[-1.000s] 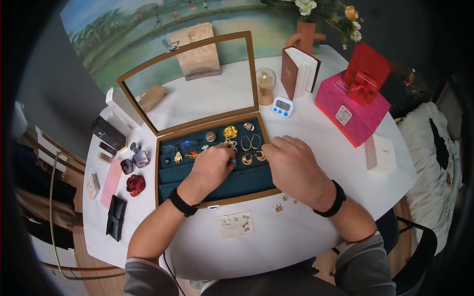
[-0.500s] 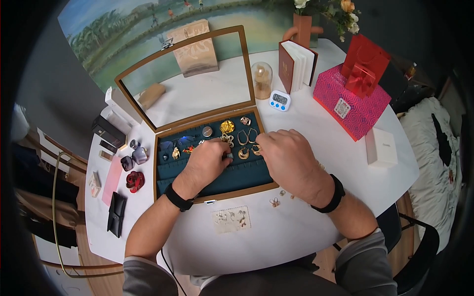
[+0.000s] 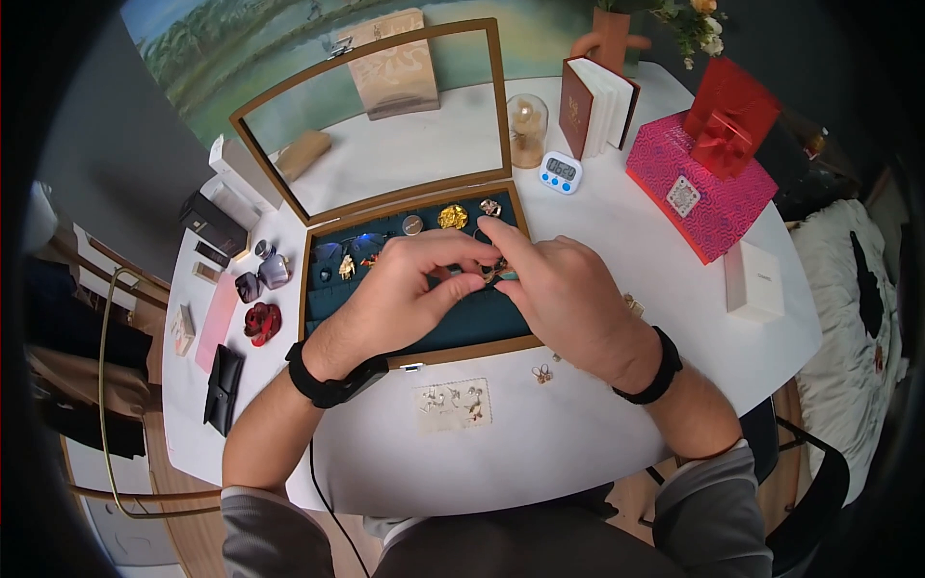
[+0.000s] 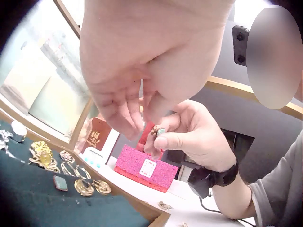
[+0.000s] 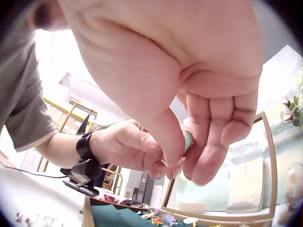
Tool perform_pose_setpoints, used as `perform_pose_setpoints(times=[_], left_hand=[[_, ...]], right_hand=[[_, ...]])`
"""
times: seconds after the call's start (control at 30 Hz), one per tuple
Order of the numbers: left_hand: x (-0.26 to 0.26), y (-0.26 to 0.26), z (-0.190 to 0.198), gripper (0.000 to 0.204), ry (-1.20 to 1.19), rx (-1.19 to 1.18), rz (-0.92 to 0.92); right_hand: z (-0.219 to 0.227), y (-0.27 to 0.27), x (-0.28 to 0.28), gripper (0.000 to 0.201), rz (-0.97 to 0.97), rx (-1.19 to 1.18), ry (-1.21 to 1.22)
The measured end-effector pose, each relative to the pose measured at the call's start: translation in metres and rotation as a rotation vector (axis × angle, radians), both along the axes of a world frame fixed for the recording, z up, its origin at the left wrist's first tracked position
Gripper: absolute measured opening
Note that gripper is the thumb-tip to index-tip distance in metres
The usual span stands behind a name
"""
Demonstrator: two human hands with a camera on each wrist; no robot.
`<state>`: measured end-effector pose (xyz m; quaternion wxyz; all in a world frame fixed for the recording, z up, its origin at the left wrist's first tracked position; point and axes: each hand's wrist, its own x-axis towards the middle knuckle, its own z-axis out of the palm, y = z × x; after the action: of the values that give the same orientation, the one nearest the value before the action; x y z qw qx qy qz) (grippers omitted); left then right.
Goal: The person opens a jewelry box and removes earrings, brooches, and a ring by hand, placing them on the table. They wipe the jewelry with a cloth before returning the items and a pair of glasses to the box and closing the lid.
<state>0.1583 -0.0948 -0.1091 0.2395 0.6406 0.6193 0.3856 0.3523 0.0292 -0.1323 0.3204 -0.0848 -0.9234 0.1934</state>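
My right hand (image 3: 583, 294) pinches a small green-stoned earring (image 4: 161, 131) with gold edging between thumb and forefinger, above the jewelry box. My left hand (image 3: 400, 289) meets it from the other side, thumb and fingers bent, with fingertips right beside the earring; I cannot tell whether they pinch a small part of it. Below, the open jewelry box (image 3: 453, 352) has a dark green lining. In the left wrist view it holds a matching green rectangular earring (image 4: 60, 183), gold crescent earrings (image 4: 84, 187) and a gold flower brooch (image 4: 42, 155). The hands hide several pieces in the head view.
A card of earrings (image 3: 453, 405) and a loose pair (image 3: 542, 374) lie in front of the box. Sunglasses (image 3: 262, 277), a red fabric flower (image 3: 261, 324) and a black case (image 3: 223, 389) are left. A timer (image 3: 561, 173) and pink gift box (image 3: 708, 207) stand right.
My hands were apart over the box; they have come together above it, fingertips meeting at the green-stoned earring. The left hand has turned, its thumb now showing. The head view has tilted down slightly.
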Motion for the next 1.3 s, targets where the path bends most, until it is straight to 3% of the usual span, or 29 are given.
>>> perform_pose_setpoints(times=[0.03, 0.2, 0.33, 0.4, 0.57, 1.0, 1.17, 1.3], left_hand=[[0.002, 0.000, 0.001, 0.024, -0.019, 0.060, -0.109], [0.008, -0.001, 0.003, 0.019, -0.184, -0.050, -0.047], [0.002, 0.001, -0.003, 0.018, -0.181, -0.117, -0.025], [0.002, -0.001, -0.003, 0.017, -0.197, -0.132, -0.022], [0.002, -0.003, -0.001, 0.014, -0.358, -0.099, -0.013], [-0.002, -0.006, 0.003, 0.010, -0.354, -0.041, 0.018], [-0.013, -0.002, 0.010, 0.009, -0.135, -0.083, 0.051], [-0.035, 0.006, 0.005, 0.010, -0.106, -0.215, -0.008]], right_hand=[[0.001, 0.000, 0.000, 0.065, 0.006, -0.002, 0.000], [0.006, -0.003, 0.001, 0.044, 0.047, 0.028, 0.041], [0.006, -0.006, 0.004, 0.051, 0.040, -0.037, -0.075], [0.006, -0.005, 0.003, 0.037, 0.025, -0.010, -0.064], [0.009, -0.006, 0.006, 0.027, 0.006, 0.033, -0.005], [0.005, -0.011, 0.003, 0.025, -0.002, 0.024, 0.091], [0.003, -0.006, 0.000, 0.023, 0.005, 0.066, 0.079], [-0.001, -0.003, -0.002, 0.015, -0.019, 0.162, 0.091]])
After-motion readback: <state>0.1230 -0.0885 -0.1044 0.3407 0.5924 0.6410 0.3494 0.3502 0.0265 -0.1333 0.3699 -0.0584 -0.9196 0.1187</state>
